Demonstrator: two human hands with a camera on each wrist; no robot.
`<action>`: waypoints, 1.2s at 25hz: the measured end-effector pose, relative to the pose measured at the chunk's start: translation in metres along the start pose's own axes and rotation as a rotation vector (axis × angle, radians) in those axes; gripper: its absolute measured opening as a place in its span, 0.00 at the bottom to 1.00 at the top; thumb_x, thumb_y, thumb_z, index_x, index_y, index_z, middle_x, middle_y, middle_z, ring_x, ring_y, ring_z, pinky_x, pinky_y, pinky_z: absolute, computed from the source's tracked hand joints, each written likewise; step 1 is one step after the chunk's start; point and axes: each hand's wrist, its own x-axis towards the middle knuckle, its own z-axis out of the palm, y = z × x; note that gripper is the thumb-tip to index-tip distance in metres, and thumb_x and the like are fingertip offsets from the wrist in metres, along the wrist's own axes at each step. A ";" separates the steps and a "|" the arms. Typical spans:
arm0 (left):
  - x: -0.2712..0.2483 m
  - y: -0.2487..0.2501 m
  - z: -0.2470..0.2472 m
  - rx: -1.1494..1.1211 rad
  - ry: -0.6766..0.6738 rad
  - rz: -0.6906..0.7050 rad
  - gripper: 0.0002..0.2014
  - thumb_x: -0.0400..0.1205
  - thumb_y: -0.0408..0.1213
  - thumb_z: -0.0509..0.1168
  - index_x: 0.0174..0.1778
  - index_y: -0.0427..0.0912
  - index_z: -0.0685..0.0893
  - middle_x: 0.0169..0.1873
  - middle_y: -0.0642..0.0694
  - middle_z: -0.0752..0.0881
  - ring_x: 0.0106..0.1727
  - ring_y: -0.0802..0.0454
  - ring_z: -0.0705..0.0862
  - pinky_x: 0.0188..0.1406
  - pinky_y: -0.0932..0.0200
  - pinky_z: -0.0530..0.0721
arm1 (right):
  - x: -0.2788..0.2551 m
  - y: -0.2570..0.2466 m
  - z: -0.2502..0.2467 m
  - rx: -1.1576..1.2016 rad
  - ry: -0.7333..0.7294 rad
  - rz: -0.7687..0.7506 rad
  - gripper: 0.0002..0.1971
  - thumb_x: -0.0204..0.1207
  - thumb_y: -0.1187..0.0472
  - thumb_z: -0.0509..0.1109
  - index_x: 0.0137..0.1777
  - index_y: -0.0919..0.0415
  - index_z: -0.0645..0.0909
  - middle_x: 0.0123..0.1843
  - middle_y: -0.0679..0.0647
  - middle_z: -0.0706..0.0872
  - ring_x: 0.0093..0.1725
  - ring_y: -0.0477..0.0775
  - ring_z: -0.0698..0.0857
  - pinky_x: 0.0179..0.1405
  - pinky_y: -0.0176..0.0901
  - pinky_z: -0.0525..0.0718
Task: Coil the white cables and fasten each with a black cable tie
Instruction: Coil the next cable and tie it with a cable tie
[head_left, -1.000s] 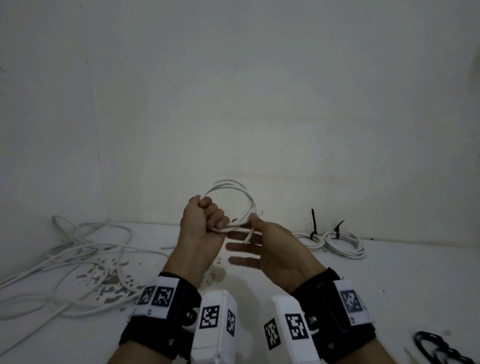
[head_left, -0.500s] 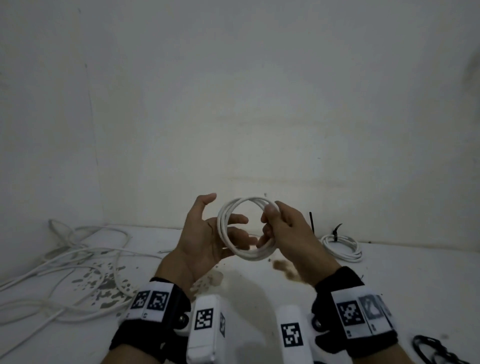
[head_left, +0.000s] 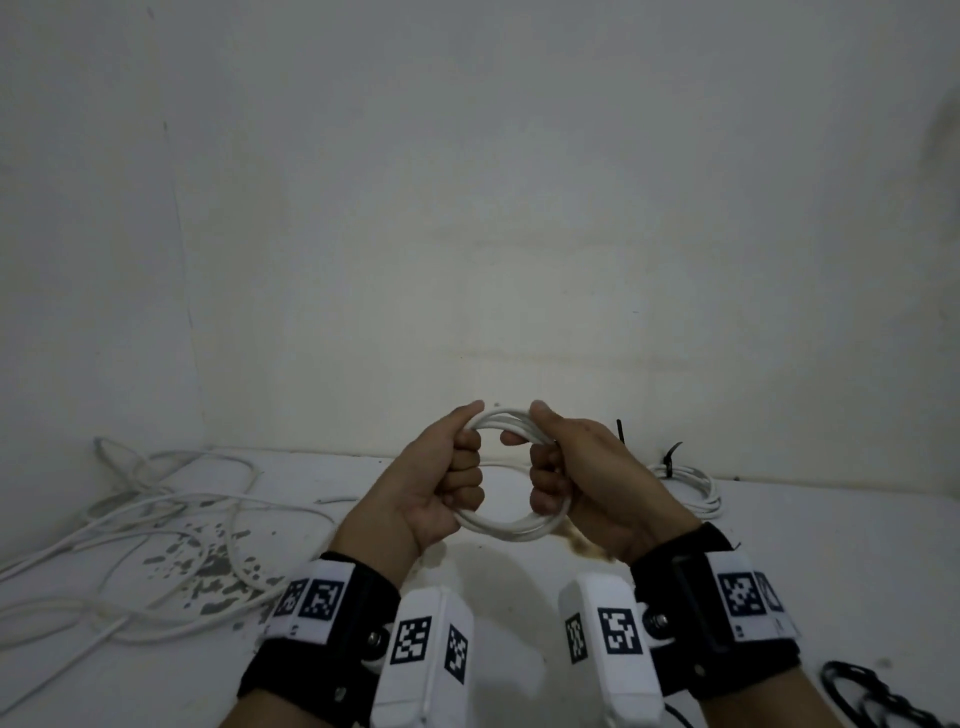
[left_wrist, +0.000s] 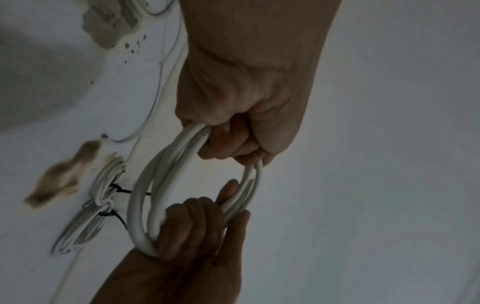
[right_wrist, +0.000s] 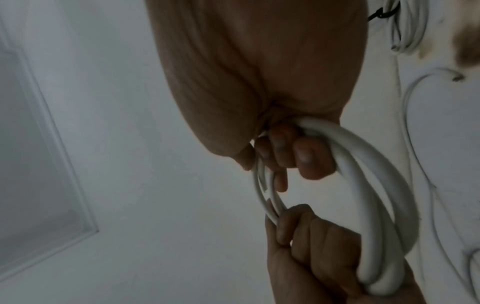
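I hold a small coil of white cable (head_left: 511, 526) upright in front of me, a round loop of several turns. My left hand (head_left: 457, 478) grips its left side with the fingers curled round the strands. My right hand (head_left: 556, 475) grips its right side the same way, thumb on top. The left wrist view shows the coil (left_wrist: 161, 185) between both fists, and so does the right wrist view, where the coil (right_wrist: 374, 205) runs down to the left hand (right_wrist: 311, 242). No tie is on this coil. Black cable ties (head_left: 862, 691) lie at the bottom right.
Two coiled white cables (head_left: 691, 486) fastened with black ties (head_left: 671, 457) lie by the wall at the right. A loose tangle of white cables (head_left: 156, 525) covers the left of the white floor (head_left: 810, 566), which has chipped paint patches (head_left: 208, 566).
The left hand, open half a second ago, has closed round the coil's left side. Both hands now hold the coil, which has turned to face me. One second ago the left hand alone gripped it.
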 end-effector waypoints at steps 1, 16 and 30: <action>0.000 0.000 -0.001 -0.029 0.004 0.008 0.25 0.82 0.52 0.67 0.23 0.49 0.66 0.14 0.56 0.55 0.11 0.59 0.54 0.09 0.68 0.54 | 0.002 0.001 0.002 0.005 0.014 0.004 0.22 0.89 0.51 0.60 0.53 0.72 0.84 0.26 0.49 0.62 0.21 0.47 0.60 0.18 0.38 0.66; -0.004 -0.012 0.006 -0.046 -0.213 0.076 0.15 0.87 0.48 0.60 0.40 0.43 0.79 0.23 0.54 0.59 0.15 0.61 0.56 0.14 0.67 0.55 | -0.006 -0.015 -0.012 -0.083 0.013 -0.073 0.13 0.88 0.64 0.58 0.48 0.67 0.83 0.32 0.55 0.78 0.26 0.49 0.71 0.22 0.41 0.71; -0.005 -0.014 0.021 0.245 0.055 0.083 0.21 0.80 0.54 0.69 0.31 0.46 0.70 0.21 0.53 0.56 0.18 0.56 0.54 0.15 0.64 0.53 | -0.011 -0.016 -0.017 -0.360 -0.078 -0.143 0.16 0.88 0.68 0.57 0.59 0.63 0.88 0.38 0.57 0.78 0.26 0.47 0.72 0.25 0.42 0.79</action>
